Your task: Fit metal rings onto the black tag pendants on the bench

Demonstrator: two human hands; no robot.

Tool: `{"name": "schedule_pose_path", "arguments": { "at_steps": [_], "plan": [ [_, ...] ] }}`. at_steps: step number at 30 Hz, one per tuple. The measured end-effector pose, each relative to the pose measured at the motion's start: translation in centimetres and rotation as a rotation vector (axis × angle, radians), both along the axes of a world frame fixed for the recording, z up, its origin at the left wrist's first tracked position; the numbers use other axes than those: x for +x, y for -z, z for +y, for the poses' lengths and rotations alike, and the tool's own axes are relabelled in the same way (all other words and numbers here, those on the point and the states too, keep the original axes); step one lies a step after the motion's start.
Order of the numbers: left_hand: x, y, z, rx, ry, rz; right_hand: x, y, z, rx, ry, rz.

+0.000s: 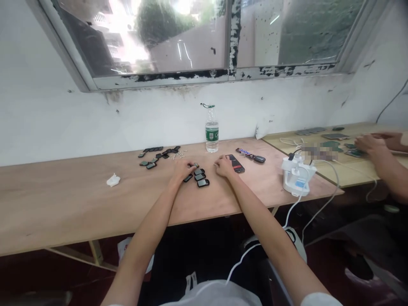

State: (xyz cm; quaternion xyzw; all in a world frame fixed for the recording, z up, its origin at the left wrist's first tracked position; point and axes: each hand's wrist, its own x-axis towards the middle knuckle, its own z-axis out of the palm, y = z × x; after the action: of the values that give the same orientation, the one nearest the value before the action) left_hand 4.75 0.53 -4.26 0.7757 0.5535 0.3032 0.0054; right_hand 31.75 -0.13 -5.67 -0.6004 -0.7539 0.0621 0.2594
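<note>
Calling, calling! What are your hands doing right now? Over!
Left hand down beside small black gadgets. Right hand next to a black handset. Water bottle farther back, not between them. Over.

One black device point(236, 163), one bottle point(212, 131), one candy bar point(244, 152)

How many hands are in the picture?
4. The person's left hand and right hand are on the wooden table; a co-worker's first hand and second hand are far right, over the next board.
</note>
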Motion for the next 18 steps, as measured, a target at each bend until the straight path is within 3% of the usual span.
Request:
{"name": "schedule_pose_path", "arguments": {
  "at_steps": [6,9,13,18],
  "plan": [
    [-0.3,0.9,0.6,0.078,0.035,-0.008,-0.3,0.2,0.3,0.062,-0.067,0.015],
    [-0.3,0.7,0.5,0.107,0.125,-0.017,-0.6,0.3,0.3,0.052,-0.121,-0.003],
    [0.3,0.1,-0.4,-0.020,0.292,0.022,-1.2,0.1,0.0,0.024,-0.197,-0.001],
    [0.8,-0.2,-1.0,-0.108,0.292,0.056,-1.3,-0.6,-0.5,0.045,-0.224,0.129]
  ]
}}
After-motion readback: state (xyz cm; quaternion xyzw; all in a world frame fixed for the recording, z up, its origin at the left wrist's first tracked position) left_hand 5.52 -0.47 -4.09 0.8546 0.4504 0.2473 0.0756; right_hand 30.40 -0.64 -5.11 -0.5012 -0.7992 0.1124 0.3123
